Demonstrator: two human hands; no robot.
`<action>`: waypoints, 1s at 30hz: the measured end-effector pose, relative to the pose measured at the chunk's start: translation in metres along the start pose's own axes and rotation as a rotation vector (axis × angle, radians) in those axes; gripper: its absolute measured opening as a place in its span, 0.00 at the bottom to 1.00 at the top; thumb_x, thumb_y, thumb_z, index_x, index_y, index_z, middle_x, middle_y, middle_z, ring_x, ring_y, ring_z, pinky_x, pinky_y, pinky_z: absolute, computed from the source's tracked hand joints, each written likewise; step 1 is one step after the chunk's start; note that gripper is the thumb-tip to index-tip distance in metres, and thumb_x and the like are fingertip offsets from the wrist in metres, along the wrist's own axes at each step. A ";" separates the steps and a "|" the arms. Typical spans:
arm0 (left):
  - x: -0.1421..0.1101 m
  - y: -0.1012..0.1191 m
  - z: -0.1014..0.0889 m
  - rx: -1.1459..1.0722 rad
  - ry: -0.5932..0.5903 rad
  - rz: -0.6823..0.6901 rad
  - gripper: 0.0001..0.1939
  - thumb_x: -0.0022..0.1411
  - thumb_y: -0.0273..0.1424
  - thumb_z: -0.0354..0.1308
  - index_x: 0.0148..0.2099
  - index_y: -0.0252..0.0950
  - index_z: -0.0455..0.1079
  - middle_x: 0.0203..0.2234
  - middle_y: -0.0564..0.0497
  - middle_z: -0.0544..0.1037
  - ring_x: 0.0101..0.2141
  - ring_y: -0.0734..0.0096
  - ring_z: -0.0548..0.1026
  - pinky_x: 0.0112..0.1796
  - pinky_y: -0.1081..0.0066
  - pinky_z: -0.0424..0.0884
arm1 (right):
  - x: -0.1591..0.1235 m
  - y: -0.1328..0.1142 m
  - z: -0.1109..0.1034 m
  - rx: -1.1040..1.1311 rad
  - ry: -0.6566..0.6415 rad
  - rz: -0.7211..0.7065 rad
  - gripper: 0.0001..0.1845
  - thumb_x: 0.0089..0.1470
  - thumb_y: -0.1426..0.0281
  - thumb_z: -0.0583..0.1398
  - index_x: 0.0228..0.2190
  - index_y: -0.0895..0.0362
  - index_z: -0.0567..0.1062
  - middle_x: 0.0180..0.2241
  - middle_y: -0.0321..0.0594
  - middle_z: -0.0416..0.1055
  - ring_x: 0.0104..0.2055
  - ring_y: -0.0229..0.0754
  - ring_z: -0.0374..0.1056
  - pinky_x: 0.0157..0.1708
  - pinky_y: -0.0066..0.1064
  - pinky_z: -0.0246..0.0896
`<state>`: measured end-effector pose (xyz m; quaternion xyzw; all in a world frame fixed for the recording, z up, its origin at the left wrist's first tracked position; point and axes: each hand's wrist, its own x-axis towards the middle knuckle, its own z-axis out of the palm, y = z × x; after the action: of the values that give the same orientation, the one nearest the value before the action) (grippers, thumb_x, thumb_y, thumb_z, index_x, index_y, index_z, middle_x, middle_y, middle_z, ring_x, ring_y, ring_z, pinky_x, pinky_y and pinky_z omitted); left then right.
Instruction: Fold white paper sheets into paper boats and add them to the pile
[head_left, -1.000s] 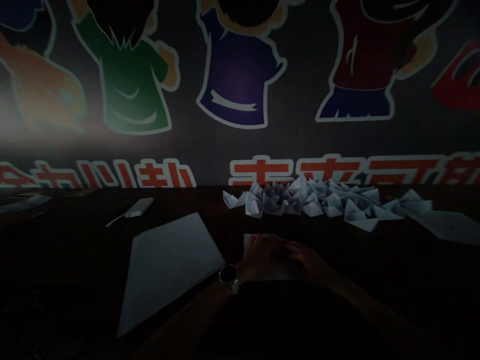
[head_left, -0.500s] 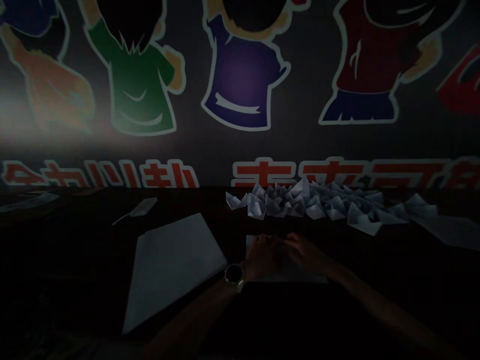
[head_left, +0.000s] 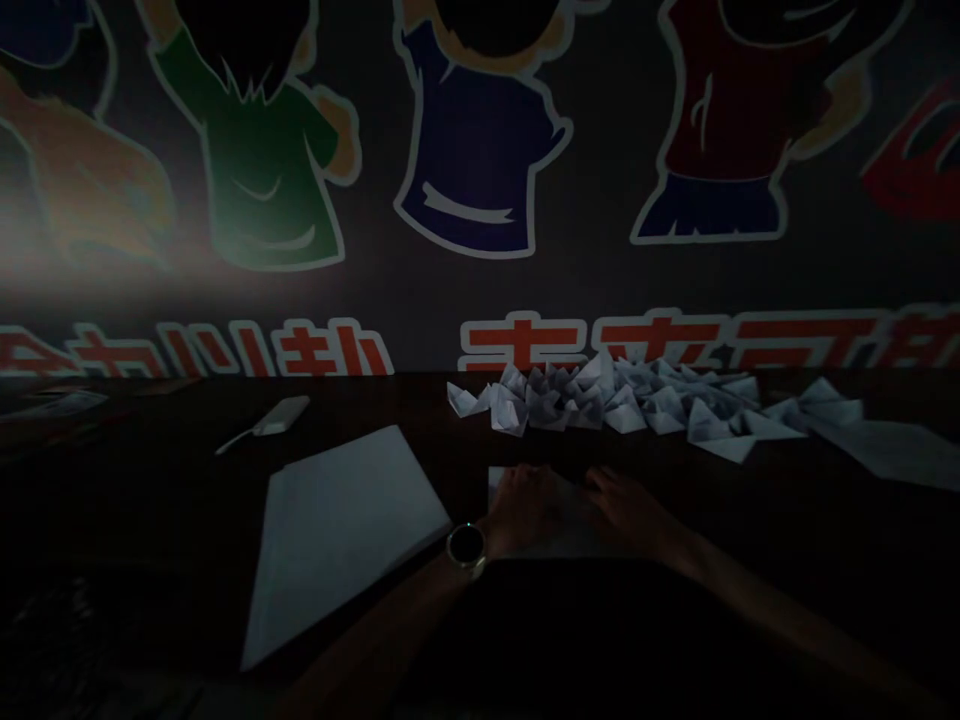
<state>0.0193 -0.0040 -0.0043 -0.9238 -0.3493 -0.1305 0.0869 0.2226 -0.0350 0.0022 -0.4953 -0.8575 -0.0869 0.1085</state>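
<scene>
Well, dark table, mural behind.

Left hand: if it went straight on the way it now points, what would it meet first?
The left hand would probably meet the pile of folded paper, passing near the right hand; dimness leaves depth unclear.

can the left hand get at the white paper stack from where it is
Probably yes: the paper stack lies just left of the watch on that wrist, and nothing visible blocks the way, though the left hand is over the sheet now.
</scene>
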 end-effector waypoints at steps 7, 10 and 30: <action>-0.001 0.000 -0.002 -0.003 0.027 -0.019 0.20 0.60 0.37 0.49 0.52 0.34 0.62 0.53 0.43 0.65 0.48 0.52 0.63 0.46 0.56 0.61 | -0.054 0.013 -0.008 0.018 0.031 0.011 0.16 0.53 0.64 0.53 0.42 0.52 0.74 0.41 0.46 0.68 0.43 0.49 0.63 0.42 0.42 0.58; -0.002 -0.002 -0.005 0.008 0.016 -0.020 0.18 0.62 0.37 0.46 0.52 0.37 0.62 0.52 0.46 0.65 0.47 0.56 0.63 0.45 0.56 0.61 | -0.066 0.012 -0.013 -0.027 0.061 0.034 0.14 0.52 0.64 0.54 0.37 0.52 0.76 0.41 0.46 0.69 0.44 0.51 0.62 0.45 0.46 0.55; -0.010 -0.002 -0.006 -0.263 0.046 0.096 0.13 0.62 0.29 0.46 0.48 0.36 0.62 0.46 0.48 0.69 0.46 0.68 0.67 0.48 0.67 0.61 | -0.064 -0.020 -0.002 0.397 -0.112 -0.080 0.42 0.50 0.52 0.56 0.60 0.54 0.47 0.63 0.45 0.43 0.63 0.52 0.41 0.59 0.44 0.42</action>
<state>0.0096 -0.0104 -0.0019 -0.9397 -0.2824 -0.1919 -0.0206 0.2362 -0.0982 -0.0140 -0.4340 -0.8814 0.1071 0.1527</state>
